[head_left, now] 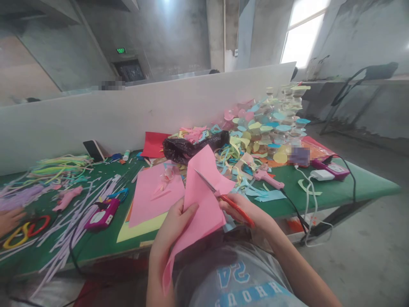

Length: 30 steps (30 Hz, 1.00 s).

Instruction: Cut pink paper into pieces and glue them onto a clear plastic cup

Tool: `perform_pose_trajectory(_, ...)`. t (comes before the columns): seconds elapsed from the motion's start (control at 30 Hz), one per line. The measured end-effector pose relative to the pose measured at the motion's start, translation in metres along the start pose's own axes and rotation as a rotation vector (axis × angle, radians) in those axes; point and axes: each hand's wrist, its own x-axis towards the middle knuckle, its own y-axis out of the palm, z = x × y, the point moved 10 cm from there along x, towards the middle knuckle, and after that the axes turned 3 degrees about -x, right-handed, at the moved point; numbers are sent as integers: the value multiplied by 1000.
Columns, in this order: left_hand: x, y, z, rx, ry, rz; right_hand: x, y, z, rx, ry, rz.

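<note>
My left hand (174, 228) pinches a folded pink paper sheet (203, 198) by its lower left edge, holding it up over the near edge of the green table (351, 185). My right hand (246, 209) is closed round red-handled scissors (234, 207), whose blades reach up and left into the pink sheet. Below the sheet, a clear plastic bag lies on my lap.
Pink and yellow sheets (153, 198) lie flat on the table. A black bag (188, 149), heaps of coloured paper scraps (265, 128), a pink glue gun (268, 179), chargers with cables (322, 175), and paper strips (64, 204) crowd it. Another person's hand (9, 219) is at the left.
</note>
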Motion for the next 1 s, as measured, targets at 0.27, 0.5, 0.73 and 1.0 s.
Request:
perform_pose_trajectory(0.27,7,2,7,-23,16,-24,0,-4,-2,-25,-34,-1)
perform_pose_trajectory(0.5,6,9,10,-69,-17,18,-3,-2,9,-70,-137,23)
perform_pose_trajectory(0.73,8,16,12,-53,5,60,-2,-5,13,-2,-114,-38)
perform_pose_trajectory(1.0,8,18,10,-38,27,65,0,-5,9,45,-83,-47)
